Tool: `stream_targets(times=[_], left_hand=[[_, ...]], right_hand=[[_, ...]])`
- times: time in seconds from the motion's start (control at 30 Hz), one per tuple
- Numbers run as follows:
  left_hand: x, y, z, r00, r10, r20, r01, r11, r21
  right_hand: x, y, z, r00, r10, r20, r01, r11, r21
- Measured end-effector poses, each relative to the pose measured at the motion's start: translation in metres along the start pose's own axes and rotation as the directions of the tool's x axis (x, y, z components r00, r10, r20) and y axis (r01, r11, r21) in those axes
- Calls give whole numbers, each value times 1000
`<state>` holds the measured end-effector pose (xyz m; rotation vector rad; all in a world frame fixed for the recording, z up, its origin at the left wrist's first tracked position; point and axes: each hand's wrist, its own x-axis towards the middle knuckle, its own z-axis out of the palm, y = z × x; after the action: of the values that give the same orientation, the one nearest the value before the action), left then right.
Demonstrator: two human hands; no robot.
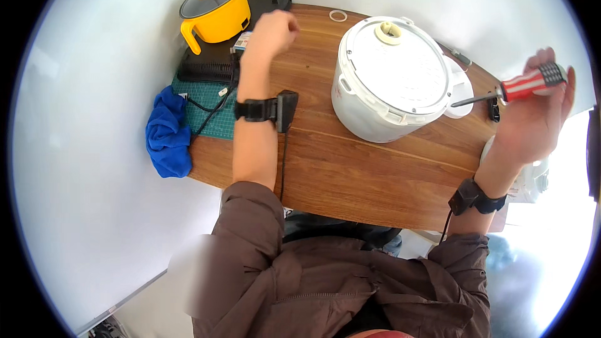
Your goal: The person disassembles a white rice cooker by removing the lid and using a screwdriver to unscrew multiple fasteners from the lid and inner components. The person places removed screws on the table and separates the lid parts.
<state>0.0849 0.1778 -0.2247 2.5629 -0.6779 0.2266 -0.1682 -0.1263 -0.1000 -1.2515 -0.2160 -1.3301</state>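
- Right hand (531, 124): grasps the screwdriver (531, 83) by its red-and-white handle; the shaft points left, toward the rim of the white pot (400, 72).
- Left hand (274, 32): fingers curled, between the yellow pot (218, 19) and the white pot; whether it grips anything cannot be told.
- White pot: rests on the wooden table (325, 178), between the hands.
- Blue cloth (168, 136): at the table's left edge, beside the green mat (220, 127).

Right of the tub (400, 72): right hand (532, 126) holding a screwdriver (517, 88). Left of it: left hand (269, 34), yellow pot (220, 20).
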Motion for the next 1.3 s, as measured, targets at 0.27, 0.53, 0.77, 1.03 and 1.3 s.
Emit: stream_targets(times=[0.27,0.53,0.77,1.03,1.3], left_hand=[[11,-15,66,894,-154,421,132,988,82],[10,-23,70,892,-117,436,126,992,9],[14,-28,65,907,-115,406,114,993,25],[-8,55,-15,969,97,-228,-120,989,-86],[-74,181,-16,732,538,-418,-655,724,-216]], right_hand=[[-2,4,5,996,88,-8,-88,996,-17],[-3,5,-4,996,84,33,-84,996,-9],[1,-1,-9,1000,-25,1,25,1000,12],[2,-5,-11,984,-169,53,175,973,-148],[-9,13,5,971,-183,152,189,982,-23]])
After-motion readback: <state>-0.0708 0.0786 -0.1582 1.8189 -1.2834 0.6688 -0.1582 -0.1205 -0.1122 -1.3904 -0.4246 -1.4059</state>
